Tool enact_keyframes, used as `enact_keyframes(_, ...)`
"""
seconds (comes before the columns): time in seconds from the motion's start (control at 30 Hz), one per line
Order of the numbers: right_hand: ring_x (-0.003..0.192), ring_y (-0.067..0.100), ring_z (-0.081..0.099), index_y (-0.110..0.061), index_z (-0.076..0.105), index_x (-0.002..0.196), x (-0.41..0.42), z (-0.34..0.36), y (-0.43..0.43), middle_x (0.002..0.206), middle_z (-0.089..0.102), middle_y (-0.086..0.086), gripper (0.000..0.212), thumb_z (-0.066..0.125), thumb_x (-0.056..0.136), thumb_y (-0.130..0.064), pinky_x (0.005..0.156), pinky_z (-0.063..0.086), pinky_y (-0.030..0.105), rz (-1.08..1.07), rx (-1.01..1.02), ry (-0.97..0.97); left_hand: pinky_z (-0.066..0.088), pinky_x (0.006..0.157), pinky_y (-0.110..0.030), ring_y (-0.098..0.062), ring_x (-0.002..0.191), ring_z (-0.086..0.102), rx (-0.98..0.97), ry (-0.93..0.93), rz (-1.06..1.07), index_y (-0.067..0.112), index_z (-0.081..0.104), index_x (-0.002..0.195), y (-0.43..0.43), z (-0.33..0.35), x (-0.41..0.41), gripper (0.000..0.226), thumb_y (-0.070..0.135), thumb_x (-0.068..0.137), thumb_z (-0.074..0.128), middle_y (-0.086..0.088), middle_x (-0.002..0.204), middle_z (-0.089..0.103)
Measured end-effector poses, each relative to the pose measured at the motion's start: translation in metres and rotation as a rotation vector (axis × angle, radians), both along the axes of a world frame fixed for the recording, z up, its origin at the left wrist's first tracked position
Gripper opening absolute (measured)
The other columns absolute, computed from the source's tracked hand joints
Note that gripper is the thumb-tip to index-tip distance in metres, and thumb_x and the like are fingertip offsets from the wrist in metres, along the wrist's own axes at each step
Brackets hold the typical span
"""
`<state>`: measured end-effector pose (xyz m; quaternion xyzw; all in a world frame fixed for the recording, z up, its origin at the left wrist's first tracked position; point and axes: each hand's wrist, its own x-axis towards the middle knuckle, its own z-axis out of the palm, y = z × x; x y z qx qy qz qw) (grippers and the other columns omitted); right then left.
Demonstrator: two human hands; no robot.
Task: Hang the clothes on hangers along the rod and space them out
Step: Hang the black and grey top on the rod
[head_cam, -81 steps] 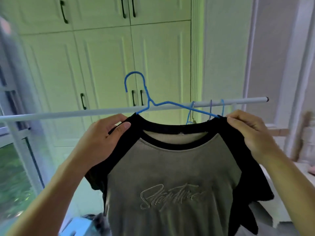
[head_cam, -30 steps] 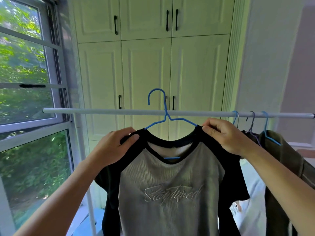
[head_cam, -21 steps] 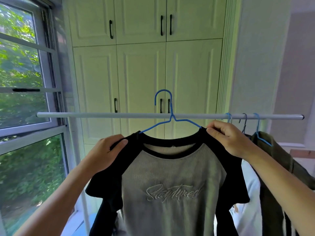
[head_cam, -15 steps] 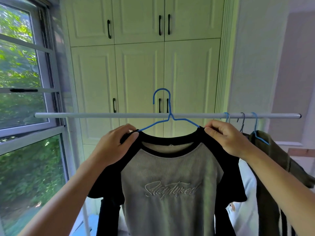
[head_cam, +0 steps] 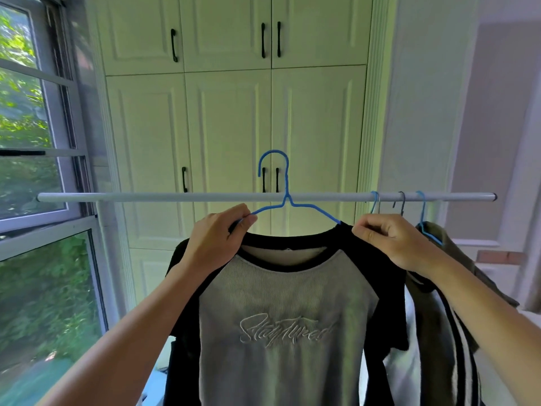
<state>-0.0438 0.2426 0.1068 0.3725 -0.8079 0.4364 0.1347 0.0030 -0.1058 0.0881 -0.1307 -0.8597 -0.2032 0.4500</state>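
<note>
Hands come first in view, both raised at shoulder height of the garment. The left hand (head_cam: 218, 240) has shifted since half a second ago: then it was clamped over the black shoulder cloth, now its thumb and forefinger pinch the bare blue wire of the thin blue wire hanger (head_cam: 285, 200) just past the collar, with the left shoulder of the shirt slumped below it. The right hand (head_cam: 388, 240) is pinched as before on the black fabric at the other shoulder, right where the wire disappears into the cloth.

Between them hangs the grey ribbed raglan T-shirt with black sleeves and embroidered script (head_cam: 285, 317), front facing the camera, its collar level and its hem out of view.

Beyond, the hanger's hook stands above the white horizontal rod (head_cam: 175, 197) but does not rest on it, so the shirt is carried by the hands alone. Judging by this, the left side is being re-seated on the wire before hooking on. To the right, 3 hangers (head_cam: 402, 202) already sit bunched near the rod's end, carrying an olive garment (head_cam: 439, 238) and others. The long bare stretch to the left leaves ample room for spacing. Cream panelled cupboard doors (head_cam: 228, 127) close the background.
</note>
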Motion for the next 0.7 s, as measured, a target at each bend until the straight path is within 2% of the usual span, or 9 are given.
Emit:
enact_keyframes(0.1, 0.056, 0.018, 0.040, -0.022, 0.072, 0.072, 0.005, 0.003, 0.008, 0.061, 0.046, 0.002, 0.030, 0.061, 0.099, -0.028, 0.055, 0.034, 0.026, 0.057, -0.001, -0.069, 0.030, 0.051, -0.023, -0.017, 0.056, 0.047, 0.034, -0.005, -0.023, 0.024, 0.057, 0.082, 0.000, -0.005, -0.003, 0.024, 0.036, 0.104, 0.057, 0.005, 0.055, 0.046)
enact_keyframes(0.17, 0.054, 0.019, 0.036, -0.002, 0.061, 0.071, 0.009, 0.004, 0.013, 0.062, 0.038, 0.009, 0.038, 0.061, 0.097, -0.029, 0.050, 0.030, 0.021, 0.119, 0.005, -0.155, 0.030, 0.052, -0.023, -0.017, 0.057, 0.047, 0.029, -0.012, -0.037, 0.024, 0.056, 0.083, 0.001, -0.008, -0.006, 0.024, 0.035, 0.104, 0.056, 0.010, 0.062, 0.052)
enact_keyframes(0.27, 0.059, 0.024, 0.038, 0.007, 0.056, 0.076, 0.007, -0.006, 0.022, 0.069, 0.041, 0.013, 0.037, 0.065, 0.099, -0.021, 0.053, 0.026, 0.030, 0.206, -0.035, -0.310, 0.032, 0.051, -0.023, -0.016, 0.056, 0.047, 0.020, -0.001, -0.036, 0.026, 0.055, 0.083, 0.005, -0.012, -0.014, 0.023, 0.036, 0.104, 0.056, 0.008, 0.058, 0.049)
enact_keyframes(0.33, 0.072, 0.030, 0.052, 0.006, 0.067, 0.091, 0.010, -0.016, 0.024, 0.079, 0.056, 0.018, 0.029, 0.069, 0.094, -0.023, 0.060, 0.038, 0.032, 0.233, -0.105, -0.386, 0.033, 0.051, -0.023, -0.016, 0.055, 0.046, 0.029, -0.003, -0.035, 0.026, 0.056, 0.084, 0.010, -0.018, -0.021, 0.022, 0.036, 0.104, 0.056, 0.007, 0.053, 0.043)
enact_keyframes(0.4, 0.086, 0.032, 0.062, 0.007, 0.071, 0.105, 0.013, -0.027, 0.027, 0.094, 0.066, 0.022, 0.045, 0.077, 0.086, -0.033, 0.072, 0.051, 0.029, 0.247, -0.160, -0.450, 0.035, 0.052, -0.025, -0.016, 0.054, 0.046, 0.024, -0.019, -0.055, 0.025, 0.058, 0.086, 0.019, -0.025, -0.031, 0.022, 0.036, 0.105, 0.055, 0.007, 0.054, 0.045)
enact_keyframes(0.47, 0.090, 0.032, 0.066, 0.008, 0.072, 0.108, 0.013, -0.038, 0.033, 0.100, 0.069, 0.024, 0.063, 0.086, 0.073, -0.043, 0.079, 0.054, 0.030, 0.249, -0.212, -0.510, 0.035, 0.054, -0.027, -0.015, 0.058, 0.048, 0.018, -0.032, -0.072, 0.021, 0.061, 0.087, 0.032, -0.030, -0.043, 0.022, 0.034, 0.104, 0.056, 0.007, 0.060, 0.051)
enact_keyframes(0.57, 0.109, 0.028, 0.069, -0.001, 0.072, 0.119, 0.010, -0.051, 0.042, 0.120, 0.073, 0.021, 0.062, 0.088, 0.067, -0.030, 0.105, 0.049, 0.038, 0.140, -0.385, -0.588, 0.044, 0.067, -0.032, -0.014, 0.076, 0.057, 0.041, -0.060, -0.079, 0.023, 0.065, 0.094, 0.053, -0.034, -0.068, 0.017, 0.035, 0.103, 0.056, 0.009, 0.081, 0.063)
enact_keyframes(0.67, 0.102, 0.010, 0.073, -0.020, 0.085, 0.091, 0.011, -0.052, 0.050, 0.103, 0.082, 0.001, 0.018, 0.069, 0.087, -0.013, 0.108, 0.048, 0.028, 0.064, -0.478, -0.529, 0.050, 0.091, -0.039, -0.018, 0.105, 0.059, 0.135, -0.125, -0.139, 0.025, 0.064, 0.120, 0.077, -0.041, -0.086, 0.020, 0.032, 0.102, 0.056, 0.006, 0.112, 0.065)
enact_keyframes(0.7, 0.093, 0.006, 0.076, -0.023, 0.086, 0.080, 0.012, -0.050, 0.051, 0.093, 0.083, -0.003, 0.034, 0.060, 0.094, -0.006, 0.099, 0.052, 0.022, 0.048, -0.474, -0.499, 0.047, 0.097, -0.037, -0.018, 0.114, 0.055, 0.141, -0.136, -0.148, 0.025, 0.061, 0.128, 0.086, -0.043, -0.089, 0.027, 0.032, 0.102, 0.057, 0.004, 0.123, 0.063)
